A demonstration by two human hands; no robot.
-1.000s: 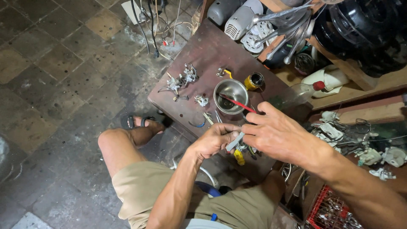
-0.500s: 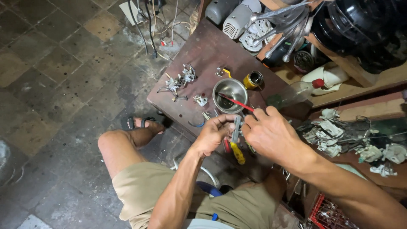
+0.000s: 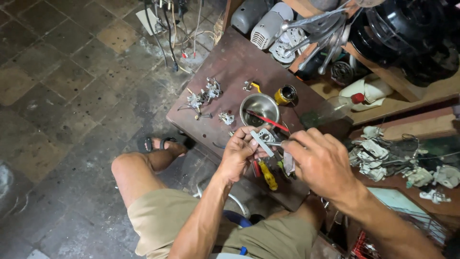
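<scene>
Looking down from my head camera, I have my left hand (image 3: 239, 153) closed around a small grey metal part (image 3: 263, 141), pinching it between thumb and fingers just above the near edge of the low wooden table (image 3: 230, 62). My right hand (image 3: 321, 160) is curled beside it, gripping a thin metal tool (image 3: 274, 143) whose tip meets the part; what kind of tool it is I cannot tell, since my fingers hide most of it. Both hands are clenched on their things, nearly touching each other.

Just beyond my hands stands a steel bowl (image 3: 259, 105) with a red-handled tool (image 3: 266, 121) leaning in it, and beside that a small yellow tin (image 3: 286, 94), open. A loose carburettor-like assembly (image 3: 203, 97) and a smaller metal fitting (image 3: 225, 118) lie farther left on the table, apart from one another. Under my hands a yellow-handled screwdriver (image 3: 268, 175) rests on the table edge.

As I judge it, the work is midway: pieces lie stripped and spread out on the table, and the part in my grip is under the tool, neither set down with the others nor joined to anything that I can see.
</scene>
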